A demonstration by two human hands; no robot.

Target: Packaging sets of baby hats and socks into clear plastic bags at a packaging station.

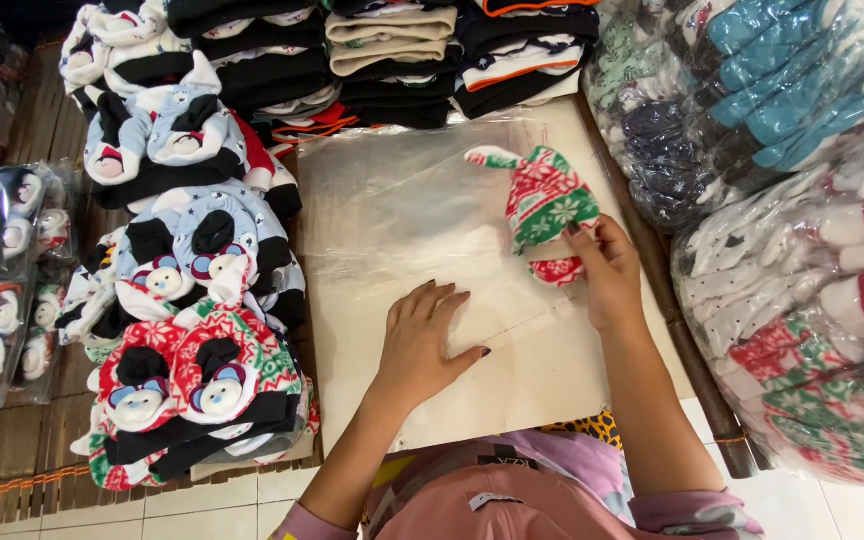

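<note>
I kneel over white floor tiles [232, 495] at a low pale board [542, 380]. My left hand [422, 340] lies flat, fingers spread, on the clear plastic bag [402, 210]; my right hand [607, 270] pinches the red-green patterned fleece hat [542, 205] near the board's right edge, its long axis running away leftward, tip pointing to the far folded stacks [392, 55].

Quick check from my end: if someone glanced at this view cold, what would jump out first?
Probably the red, green and white patterned fleece hat, pinched in the right hand above a clear plastic bag at centre. The left hand lies flat on that bag, and stacks of bear-faced fleece hats crowd the left side.
</note>
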